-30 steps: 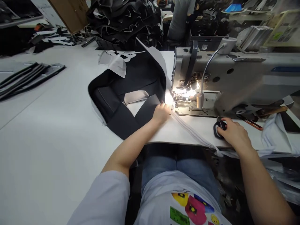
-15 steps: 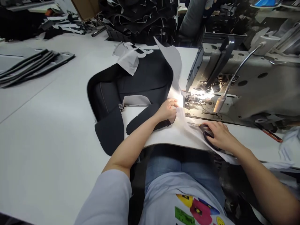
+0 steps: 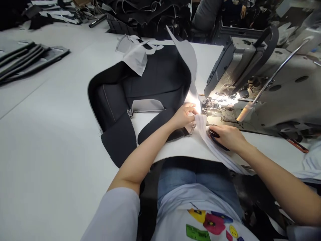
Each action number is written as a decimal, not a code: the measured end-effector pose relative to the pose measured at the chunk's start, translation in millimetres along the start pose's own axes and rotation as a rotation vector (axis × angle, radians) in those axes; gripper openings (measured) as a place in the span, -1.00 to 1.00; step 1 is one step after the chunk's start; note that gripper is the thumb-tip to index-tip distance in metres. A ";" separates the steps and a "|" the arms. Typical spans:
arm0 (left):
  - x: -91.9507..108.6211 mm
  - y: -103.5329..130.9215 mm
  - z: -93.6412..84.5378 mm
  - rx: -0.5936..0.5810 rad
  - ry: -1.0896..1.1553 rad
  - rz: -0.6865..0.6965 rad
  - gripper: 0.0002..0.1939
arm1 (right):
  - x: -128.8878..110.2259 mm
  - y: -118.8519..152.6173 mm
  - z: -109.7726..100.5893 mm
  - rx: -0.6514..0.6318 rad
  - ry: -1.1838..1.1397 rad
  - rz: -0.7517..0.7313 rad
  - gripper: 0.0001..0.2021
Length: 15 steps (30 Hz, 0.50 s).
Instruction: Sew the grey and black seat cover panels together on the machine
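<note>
My left hand (image 3: 185, 116) is closed at the right edge of a black sewn cover (image 3: 154, 78), pinching the upper end of a white striped strip (image 3: 209, 142). From there the strip runs down over the table's front edge. My right hand (image 3: 229, 137) grips black-handled scissors (image 3: 217, 140) beside the strip; their blades point toward my left hand and are mostly hidden. Just beyond both hands stands the sewing machine, its lit needle area (image 3: 218, 102) close to the cover. A grey-white flap (image 3: 187, 55) rises along the cover's right side.
White scraps (image 3: 135, 57) lie on the cover's back edge. Stacked dark panels (image 3: 27, 62) rest at the left of the white table (image 3: 57, 134). A crate of dark pieces (image 3: 147, 20) stands behind. An orange-handled tool (image 3: 297, 145) lies at right, near the machine's lamp (image 3: 245, 111).
My right hand with the scissors has come left and slightly up, closer to my left hand. The strip now hangs more steeply from my left hand. The camera view has shifted a little.
</note>
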<state>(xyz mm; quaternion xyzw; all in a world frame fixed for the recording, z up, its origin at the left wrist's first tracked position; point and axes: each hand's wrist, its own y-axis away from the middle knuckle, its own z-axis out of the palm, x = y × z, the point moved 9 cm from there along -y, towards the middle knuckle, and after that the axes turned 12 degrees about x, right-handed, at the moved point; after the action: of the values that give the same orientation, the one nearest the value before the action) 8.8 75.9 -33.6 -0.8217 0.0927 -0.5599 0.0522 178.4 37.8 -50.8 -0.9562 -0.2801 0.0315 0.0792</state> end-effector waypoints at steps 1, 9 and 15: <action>0.6 -0.4 -0.1 -0.011 -0.002 0.005 -0.87 | 17.6 9.9 0.6 -0.017 -0.004 0.062 -0.76; 0.6 1.3 -128.0 0.545 -0.839 0.158 -0.52 | 124.0 103.9 -40.0 0.495 0.028 0.258 -0.58; -80.3 74.3 -222.9 0.448 -1.228 -0.435 -0.32 | 27.6 66.0 -21.7 0.513 -0.304 -0.224 -0.73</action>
<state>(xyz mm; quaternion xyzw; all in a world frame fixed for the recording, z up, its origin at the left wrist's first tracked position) -234.0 24.1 -38.9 -0.9594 -0.2387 0.0037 0.1503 238.9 -5.0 -41.0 -0.8526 -0.3751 0.2347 0.2781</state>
